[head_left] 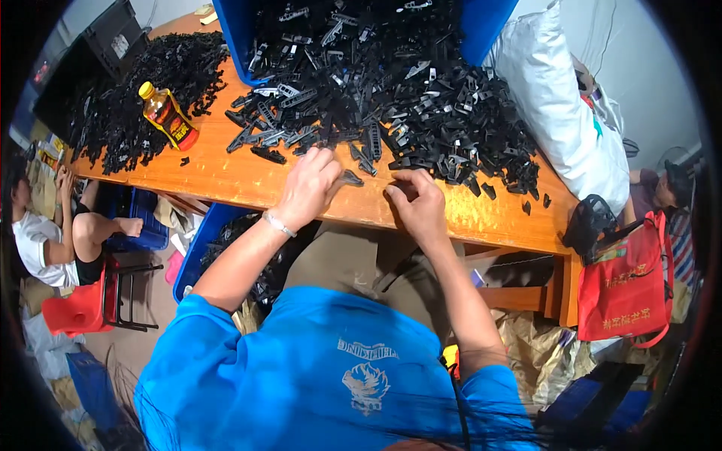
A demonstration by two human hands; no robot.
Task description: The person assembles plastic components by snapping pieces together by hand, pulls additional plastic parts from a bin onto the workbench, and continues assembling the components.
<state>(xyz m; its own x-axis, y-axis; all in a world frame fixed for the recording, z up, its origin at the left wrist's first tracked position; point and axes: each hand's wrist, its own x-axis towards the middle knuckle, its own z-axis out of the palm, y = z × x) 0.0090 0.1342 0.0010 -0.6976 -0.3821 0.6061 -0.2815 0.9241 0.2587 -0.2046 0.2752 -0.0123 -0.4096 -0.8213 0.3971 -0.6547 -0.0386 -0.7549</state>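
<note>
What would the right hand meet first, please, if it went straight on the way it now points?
Most likely the near edge of the heap of black parts on the wooden table, just beyond the right hand; depth is hard to judge from this single view.

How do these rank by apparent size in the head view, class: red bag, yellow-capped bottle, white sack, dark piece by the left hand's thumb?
1. White sack
2. Red bag
3. Yellow-capped bottle
4. Dark piece by the left hand's thumb
</note>
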